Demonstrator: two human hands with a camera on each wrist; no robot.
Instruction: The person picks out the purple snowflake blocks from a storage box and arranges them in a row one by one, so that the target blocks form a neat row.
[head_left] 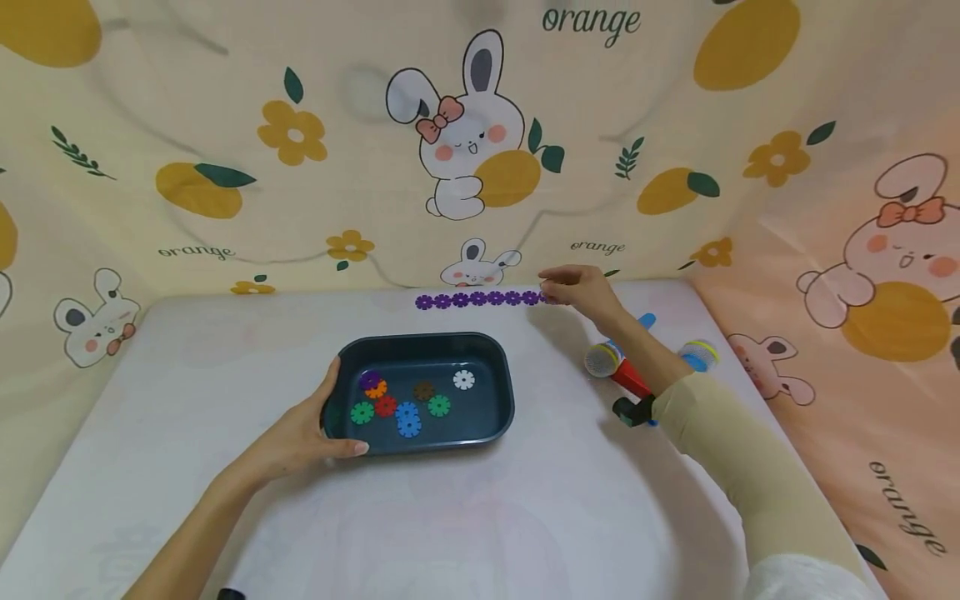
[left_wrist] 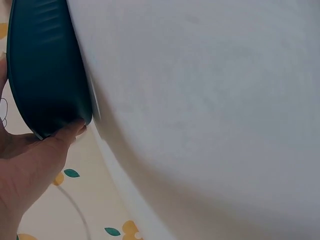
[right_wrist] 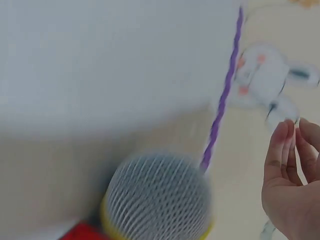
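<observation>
White cloth covers the table (head_left: pixel 225 367), and on it stands a dark blue-green tray (head_left: pixel 495 417) with low walls. The left hand (head_left: pixel 300 437) holds the tray at its near left corner: the thumb lies along the front rim and the fingers curl round the side wall, which the left wrist view also shows, a fingertip (left_wrist: pixel 70 131) pressed against the tray wall (left_wrist: pixel 45 70).

At the far edge of the table lies a chain of purple snowflake discs (head_left: pixel 480 298), joined in one straight row. The right hand (head_left: pixel 581 287) is at the right end of this chain; its fingers are close together and lightly bent, but I cannot tell if they pinch the last disc or only touch it.

I judge the sorting to be well advanced: the purple row already counts several pieces. Inside the tray about nine loose discs remain, among them one purple disc (head_left: pixel 369 380) on an orange one, two green, one red, blue, brown and one white disc (head_left: pixel 463 380). These are left to join.

Under the right forearm lie two toy microphones (head_left: pixel 611 367).
</observation>
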